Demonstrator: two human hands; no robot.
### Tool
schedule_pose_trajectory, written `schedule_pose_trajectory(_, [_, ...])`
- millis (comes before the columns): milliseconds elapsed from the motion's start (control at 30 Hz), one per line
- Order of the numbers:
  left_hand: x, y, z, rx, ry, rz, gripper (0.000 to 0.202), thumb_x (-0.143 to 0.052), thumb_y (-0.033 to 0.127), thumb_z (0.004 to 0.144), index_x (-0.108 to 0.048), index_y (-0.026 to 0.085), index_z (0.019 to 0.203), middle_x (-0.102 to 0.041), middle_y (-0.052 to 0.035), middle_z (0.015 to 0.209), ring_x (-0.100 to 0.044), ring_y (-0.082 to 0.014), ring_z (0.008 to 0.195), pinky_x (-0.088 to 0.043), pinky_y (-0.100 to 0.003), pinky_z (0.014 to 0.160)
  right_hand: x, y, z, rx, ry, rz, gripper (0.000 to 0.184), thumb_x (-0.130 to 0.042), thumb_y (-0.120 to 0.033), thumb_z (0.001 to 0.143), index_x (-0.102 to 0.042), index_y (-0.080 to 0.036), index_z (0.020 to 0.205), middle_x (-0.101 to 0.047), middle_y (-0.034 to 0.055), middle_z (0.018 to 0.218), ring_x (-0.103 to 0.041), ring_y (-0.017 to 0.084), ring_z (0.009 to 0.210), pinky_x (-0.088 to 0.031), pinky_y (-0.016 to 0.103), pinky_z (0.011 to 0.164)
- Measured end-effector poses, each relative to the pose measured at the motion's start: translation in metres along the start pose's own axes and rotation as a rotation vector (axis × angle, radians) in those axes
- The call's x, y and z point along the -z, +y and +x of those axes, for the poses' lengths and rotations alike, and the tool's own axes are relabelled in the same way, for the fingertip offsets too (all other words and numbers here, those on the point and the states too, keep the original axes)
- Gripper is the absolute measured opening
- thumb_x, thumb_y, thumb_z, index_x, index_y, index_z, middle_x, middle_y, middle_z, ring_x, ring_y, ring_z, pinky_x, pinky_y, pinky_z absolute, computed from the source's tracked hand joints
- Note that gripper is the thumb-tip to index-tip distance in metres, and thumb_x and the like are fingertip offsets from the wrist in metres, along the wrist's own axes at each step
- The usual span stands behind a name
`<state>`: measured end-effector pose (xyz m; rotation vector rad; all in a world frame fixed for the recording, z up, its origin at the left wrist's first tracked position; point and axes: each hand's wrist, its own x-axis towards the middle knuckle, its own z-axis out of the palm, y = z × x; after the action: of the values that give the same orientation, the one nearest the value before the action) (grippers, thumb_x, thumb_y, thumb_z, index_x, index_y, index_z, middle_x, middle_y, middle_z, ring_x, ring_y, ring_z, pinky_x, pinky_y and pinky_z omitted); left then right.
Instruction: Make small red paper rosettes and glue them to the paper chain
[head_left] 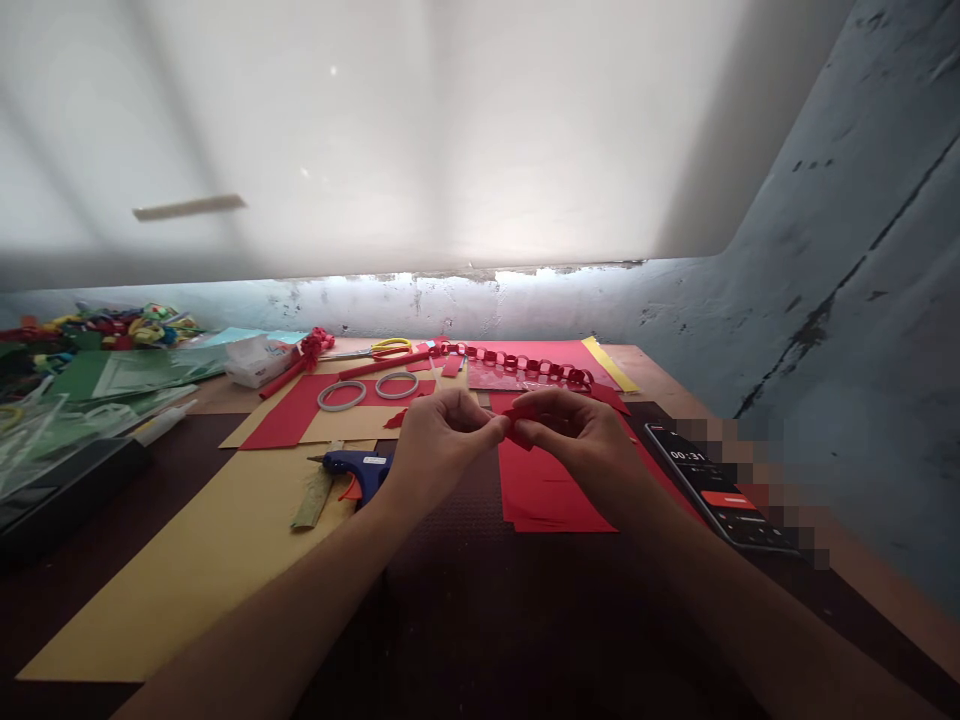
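Note:
My left hand (450,440) and my right hand (581,435) meet over the middle of the table, both closed in a pinch. Between their fingertips is a small piece of red paper (523,428), largely covered by the fingers. Behind the hands a chain of red paper rings (510,360) lies stretched across the back. Red paper sheets (555,495) lie beneath my right hand. A blue hot glue gun (364,465) with an orange trigger rests left of my left hand, its nozzle pointing left.
Two tape rolls (341,396), yellow-handled scissors (391,348) and a red paper stick (296,365) lie at back left. A large tan sheet (195,540) covers the left side. A phone (712,490) showing a timer lies at right. Colourful craft materials (127,325) are piled far left.

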<state>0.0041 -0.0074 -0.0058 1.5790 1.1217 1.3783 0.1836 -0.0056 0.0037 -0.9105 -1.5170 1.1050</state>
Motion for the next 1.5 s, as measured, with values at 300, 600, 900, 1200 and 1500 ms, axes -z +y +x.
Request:
schedule_pose_trajectory(300, [-0.003, 0.004, -0.001, -0.036, -0.024, -0.002, 0.022, -0.079, 0.033, 0.077, -0.065, 0.016, 0.076, -0.070, -0.0028, 0.070, -0.065, -0.0143, 0.064, -0.047, -0.022, 0.055, 0.001, -0.001, 0.000, -0.023, 0.022, -0.008, 0.020, -0.082, -0.031, 0.075, -0.075, -0.022, 0.091, -0.074, 0.0017, 0.087, -0.067, 0.014, 0.078, -0.055, 0.030, 0.076])
schedule_pose_trajectory(600, [-0.007, 0.005, -0.004, -0.049, -0.050, -0.009, 0.012, -0.078, 0.026, 0.077, -0.073, 0.017, 0.084, -0.077, -0.0059, 0.081, -0.073, -0.0195, 0.075, -0.058, -0.027, 0.066, 0.001, 0.001, 0.001, -0.044, 0.062, -0.043, 0.016, -0.076, -0.031, 0.077, -0.074, -0.023, 0.091, -0.074, 0.0028, 0.090, -0.068, 0.018, 0.084, -0.055, 0.034, 0.078])
schedule_pose_trajectory(900, [-0.006, 0.006, -0.003, -0.047, -0.056, -0.010, 0.007, -0.076, 0.022, 0.077, -0.076, 0.017, 0.081, -0.077, -0.0050, 0.077, -0.073, -0.0191, 0.073, -0.056, -0.026, 0.065, 0.001, 0.001, 0.001, -0.012, 0.017, -0.063, 0.021, -0.078, -0.034, 0.077, -0.073, -0.021, 0.093, -0.073, 0.0032, 0.089, -0.066, 0.017, 0.080, -0.054, 0.033, 0.075])
schedule_pose_trajectory(1200, [-0.004, 0.003, -0.001, 0.012, -0.086, -0.054, 0.013, -0.076, 0.024, 0.077, -0.075, 0.016, 0.087, -0.077, -0.0070, 0.081, -0.074, -0.0204, 0.077, -0.057, -0.028, 0.070, 0.003, 0.003, 0.002, -0.035, 0.025, -0.034, 0.028, -0.079, -0.033, 0.077, -0.064, -0.021, 0.097, -0.071, 0.0020, 0.083, -0.067, 0.017, 0.077, -0.054, 0.033, 0.073])
schedule_pose_trajectory(1500, [-0.007, 0.002, -0.002, 0.068, -0.141, -0.059, 0.024, -0.078, 0.029, 0.077, -0.073, 0.015, 0.097, -0.076, -0.0070, 0.080, -0.072, -0.0192, 0.074, -0.053, -0.025, 0.062, 0.005, 0.012, 0.002, -0.023, -0.010, -0.137, 0.029, -0.074, -0.032, 0.082, -0.060, -0.023, 0.106, -0.071, 0.0007, 0.082, -0.068, 0.019, 0.078, -0.052, 0.032, 0.069])
